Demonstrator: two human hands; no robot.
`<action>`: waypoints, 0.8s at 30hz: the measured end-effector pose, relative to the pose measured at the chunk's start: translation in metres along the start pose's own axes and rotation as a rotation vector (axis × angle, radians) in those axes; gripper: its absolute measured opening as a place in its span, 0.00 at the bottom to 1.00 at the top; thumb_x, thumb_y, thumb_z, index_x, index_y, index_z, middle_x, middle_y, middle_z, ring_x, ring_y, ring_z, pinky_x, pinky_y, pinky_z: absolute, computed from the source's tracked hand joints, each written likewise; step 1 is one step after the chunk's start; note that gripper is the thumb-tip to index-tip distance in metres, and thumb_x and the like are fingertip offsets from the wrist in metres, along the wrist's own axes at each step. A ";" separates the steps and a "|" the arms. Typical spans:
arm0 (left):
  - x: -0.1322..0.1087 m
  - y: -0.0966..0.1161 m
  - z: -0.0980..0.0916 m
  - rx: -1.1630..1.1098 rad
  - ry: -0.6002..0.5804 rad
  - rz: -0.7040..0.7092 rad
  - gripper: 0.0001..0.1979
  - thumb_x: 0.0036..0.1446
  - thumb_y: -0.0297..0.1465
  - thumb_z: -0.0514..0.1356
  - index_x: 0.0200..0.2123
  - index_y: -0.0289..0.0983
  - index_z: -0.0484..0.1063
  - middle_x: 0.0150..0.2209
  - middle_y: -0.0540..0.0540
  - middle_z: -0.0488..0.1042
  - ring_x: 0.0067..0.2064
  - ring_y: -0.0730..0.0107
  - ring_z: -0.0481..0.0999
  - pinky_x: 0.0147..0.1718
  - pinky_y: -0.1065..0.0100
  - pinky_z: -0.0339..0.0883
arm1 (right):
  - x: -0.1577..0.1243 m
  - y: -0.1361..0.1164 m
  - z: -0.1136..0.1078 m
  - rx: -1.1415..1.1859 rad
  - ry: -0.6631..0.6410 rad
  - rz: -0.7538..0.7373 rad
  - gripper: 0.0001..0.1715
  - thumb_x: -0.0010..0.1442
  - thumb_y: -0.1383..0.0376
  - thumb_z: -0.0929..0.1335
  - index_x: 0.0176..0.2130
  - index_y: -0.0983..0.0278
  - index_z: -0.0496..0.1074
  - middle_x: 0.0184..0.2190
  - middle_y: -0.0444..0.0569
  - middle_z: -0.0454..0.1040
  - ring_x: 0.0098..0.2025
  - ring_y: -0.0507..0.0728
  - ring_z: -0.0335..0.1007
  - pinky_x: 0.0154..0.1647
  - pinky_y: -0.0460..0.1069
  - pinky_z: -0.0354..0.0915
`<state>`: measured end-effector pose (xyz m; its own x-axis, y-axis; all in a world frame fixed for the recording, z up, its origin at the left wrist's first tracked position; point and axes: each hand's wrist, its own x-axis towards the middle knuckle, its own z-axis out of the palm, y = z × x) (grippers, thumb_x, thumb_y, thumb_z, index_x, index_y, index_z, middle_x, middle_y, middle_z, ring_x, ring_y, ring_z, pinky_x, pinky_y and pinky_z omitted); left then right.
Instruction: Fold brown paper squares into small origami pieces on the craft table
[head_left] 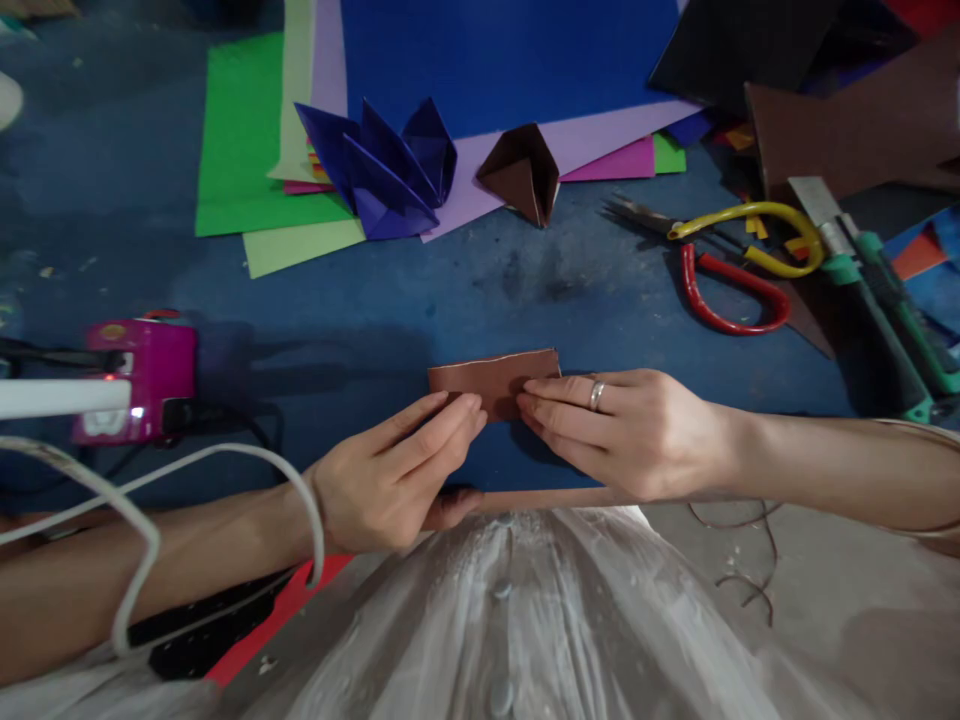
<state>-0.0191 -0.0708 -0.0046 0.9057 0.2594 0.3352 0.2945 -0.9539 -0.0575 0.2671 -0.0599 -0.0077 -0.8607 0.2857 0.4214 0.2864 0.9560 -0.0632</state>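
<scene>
A small folded piece of brown paper (487, 375) lies near the front edge of the blue table. The fingers of my left hand (401, 465) are drawn together on its lower left part, with the thumb low by the table edge. On its right side, my right hand (630, 430), with a silver ring, pinches the paper, fingers close together and thumb hidden. Behind the hands stand a folded brown paper piece (525, 175) and several pointed dark blue paper pieces (386, 180).
Coloured sheets (510, 60) are stacked at the back. To the right lie scissors (735, 310) with red and yellow handles and utility knives (862, 300) with green parts. On the left are a magenta power socket (161, 375) and a white cable (217, 455) across my left forearm.
</scene>
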 end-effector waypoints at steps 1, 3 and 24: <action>-0.002 0.000 0.001 -0.013 0.013 -0.009 0.23 0.65 0.33 0.62 0.56 0.19 0.74 0.52 0.32 0.81 0.60 0.53 0.77 0.62 0.58 0.73 | 0.000 0.000 0.000 -0.005 0.001 0.002 0.15 0.70 0.75 0.64 0.39 0.69 0.79 0.45 0.55 0.82 0.53 0.58 0.79 0.50 0.49 0.79; -0.006 0.001 0.003 -0.034 0.008 -0.020 0.24 0.65 0.33 0.62 0.57 0.19 0.72 0.53 0.31 0.80 0.60 0.52 0.77 0.63 0.58 0.72 | 0.000 0.000 0.000 -0.025 0.004 0.003 0.17 0.71 0.75 0.63 0.38 0.68 0.80 0.44 0.53 0.83 0.53 0.57 0.80 0.49 0.49 0.79; -0.022 -0.007 -0.018 0.077 -0.003 -0.208 0.23 0.65 0.28 0.61 0.62 0.33 0.68 0.50 0.40 0.81 0.57 0.56 0.79 0.54 0.58 0.78 | 0.001 0.001 0.006 -0.095 0.027 -0.014 0.18 0.72 0.75 0.61 0.36 0.65 0.77 0.40 0.49 0.81 0.46 0.54 0.78 0.38 0.48 0.74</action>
<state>-0.0470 -0.0723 0.0050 0.8239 0.4502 0.3442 0.4976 -0.8654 -0.0592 0.2638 -0.0583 -0.0123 -0.8534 0.2694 0.4461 0.3145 0.9488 0.0287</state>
